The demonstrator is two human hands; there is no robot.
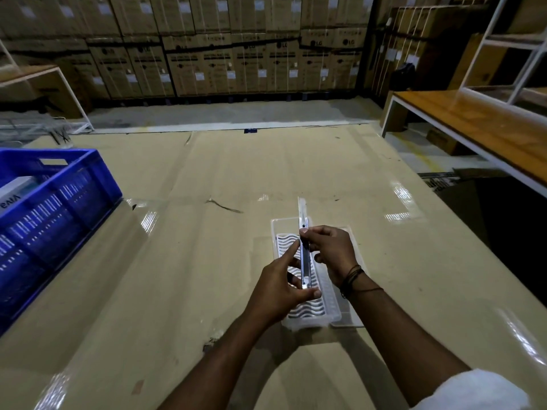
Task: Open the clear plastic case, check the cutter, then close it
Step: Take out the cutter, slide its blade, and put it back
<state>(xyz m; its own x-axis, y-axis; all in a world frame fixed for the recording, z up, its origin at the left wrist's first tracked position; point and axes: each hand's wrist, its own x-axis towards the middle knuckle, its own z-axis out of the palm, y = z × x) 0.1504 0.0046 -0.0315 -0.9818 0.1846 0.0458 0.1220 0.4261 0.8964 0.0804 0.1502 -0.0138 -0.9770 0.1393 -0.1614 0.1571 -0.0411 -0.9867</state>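
The clear plastic case [307,316] lies open on the taped cardboard tabletop, its ribbed tray facing up and its lid [350,318] flat to the right. Above it I hold a slim metal cutter [305,255] lengthwise, with its blade [301,210] pushed out and pointing away from me. My left hand [278,294] pinches the near end of the cutter. My right hand [331,253] grips the body near the slider, thumb on top.
A blue plastic crate [59,202] holding a white box stands at the left edge of the table. A wooden bench with a white frame [473,125] stands to the right. Stacked cardboard cartons [236,63] line the back wall.
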